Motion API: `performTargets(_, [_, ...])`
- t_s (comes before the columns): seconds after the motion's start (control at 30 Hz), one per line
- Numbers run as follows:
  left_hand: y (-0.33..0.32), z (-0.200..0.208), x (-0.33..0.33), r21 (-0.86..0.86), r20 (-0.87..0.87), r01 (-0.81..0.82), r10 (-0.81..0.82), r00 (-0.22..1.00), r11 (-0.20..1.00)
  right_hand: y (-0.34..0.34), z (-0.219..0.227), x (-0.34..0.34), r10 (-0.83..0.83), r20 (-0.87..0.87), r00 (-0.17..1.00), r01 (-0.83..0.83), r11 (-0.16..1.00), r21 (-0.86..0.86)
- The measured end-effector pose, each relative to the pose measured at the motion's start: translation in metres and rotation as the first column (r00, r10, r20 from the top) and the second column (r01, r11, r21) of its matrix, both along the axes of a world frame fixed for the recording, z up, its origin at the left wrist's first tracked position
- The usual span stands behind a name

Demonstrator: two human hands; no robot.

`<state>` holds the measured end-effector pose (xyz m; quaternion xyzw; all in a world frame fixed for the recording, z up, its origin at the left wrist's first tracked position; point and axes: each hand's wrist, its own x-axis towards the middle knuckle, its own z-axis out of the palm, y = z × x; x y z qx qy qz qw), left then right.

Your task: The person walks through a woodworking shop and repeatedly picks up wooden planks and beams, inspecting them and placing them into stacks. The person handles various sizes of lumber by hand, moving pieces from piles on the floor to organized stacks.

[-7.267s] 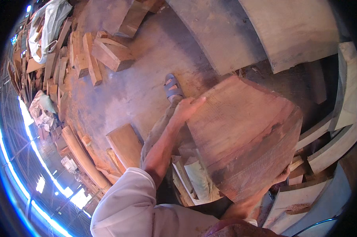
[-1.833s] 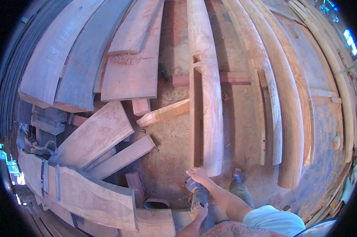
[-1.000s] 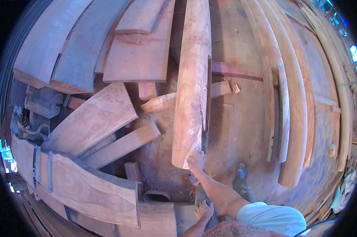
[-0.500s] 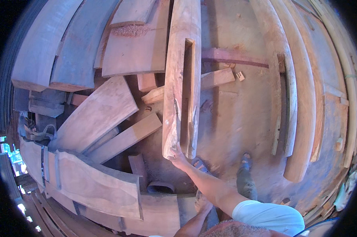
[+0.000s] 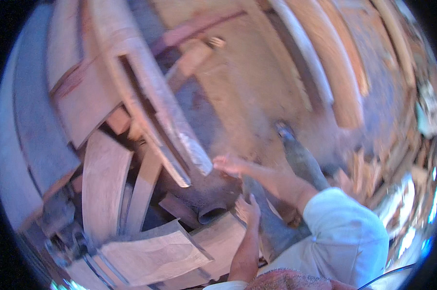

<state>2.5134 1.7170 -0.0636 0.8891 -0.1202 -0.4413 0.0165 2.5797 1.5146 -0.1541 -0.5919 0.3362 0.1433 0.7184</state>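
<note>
Our right hand (image 5: 228,165) has shifted across the end of the pale, slotted beam (image 5: 168,111); its grip we cannot tell.

Floor (image 5: 245,92), brown and dusty, with bluish-grey patches toward the right and soft shadow across it. Scrap-wood heap (image 5: 366,169) along the right side, blurred, with crumpled pale sheeting (image 5: 403,193) lying in it. Light, bright white to blue, in small patches at the far right rim and the lower left edge.
</note>
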Motion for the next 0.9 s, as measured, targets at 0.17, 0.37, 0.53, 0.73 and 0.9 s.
performTargets(0.17, [-0.009,-0.019,0.018,-0.192,0.357,0.222,-0.143,0.923,0.956,-0.119,0.011,-0.201,-0.359,-0.237,0.903,0.140,0.766,-0.627])
performTargets(0.37, [-0.067,-0.112,0.216,-0.067,0.788,0.182,-0.060,0.612,0.981,-0.257,-0.005,-0.362,-0.701,-0.165,0.694,0.076,0.298,-0.951])
performTargets(0.53, [-0.150,-0.129,0.276,-0.192,0.458,-0.135,0.211,0.864,0.972,-0.332,-0.075,-0.495,-0.818,-0.259,0.514,-0.102,0.241,-0.965])
performTargets(0.73, [-0.111,-0.151,0.331,-0.102,0.563,0.006,0.053,0.825,0.995,-0.247,-0.063,-0.313,-0.275,-0.024,0.961,0.023,0.164,-0.986])
performTargets(0.9, [-0.035,-0.206,0.349,-0.241,0.678,0.005,0.165,0.716,0.970,-0.092,-0.100,-0.077,0.020,-0.359,0.933,-0.101,0.973,-0.208])
